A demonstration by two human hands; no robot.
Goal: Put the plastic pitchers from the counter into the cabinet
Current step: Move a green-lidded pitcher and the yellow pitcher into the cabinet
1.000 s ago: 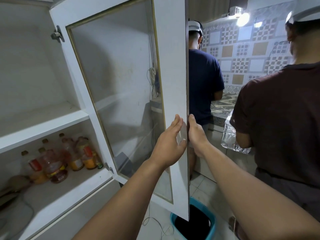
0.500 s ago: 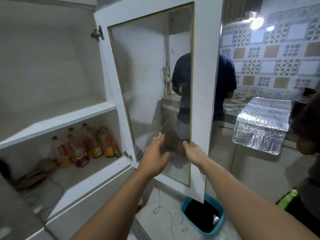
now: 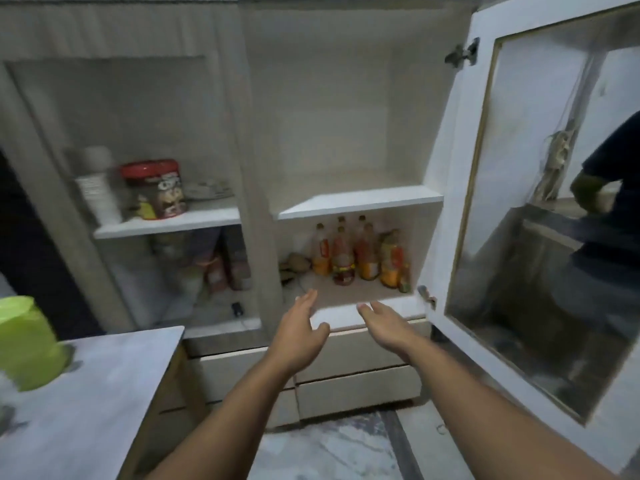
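Observation:
A lime-green plastic pitcher (image 3: 26, 344) stands on the grey counter (image 3: 90, 403) at the far left, partly cut off by the frame edge. The white cabinet (image 3: 360, 202) is straight ahead with its right glass door (image 3: 540, 237) swung wide open. Its upper shelf is bare. My left hand (image 3: 303, 332) and my right hand (image 3: 386, 323) hover side by side in front of the cabinet's bottom ledge, both with fingers apart and holding nothing.
Several sauce bottles (image 3: 360, 258) crowd the lower shelf. Behind the closed left glass door sit a red-lidded tub (image 3: 156, 188) and a white bottle (image 3: 97, 188). Drawers (image 3: 356, 375) lie below the cabinet. A person in a dark shirt (image 3: 609, 202) shows through the open door.
Both hands have let go of the door, which now stands fully open at the right. The view has swung left, bringing in the counter and the green pitcher.

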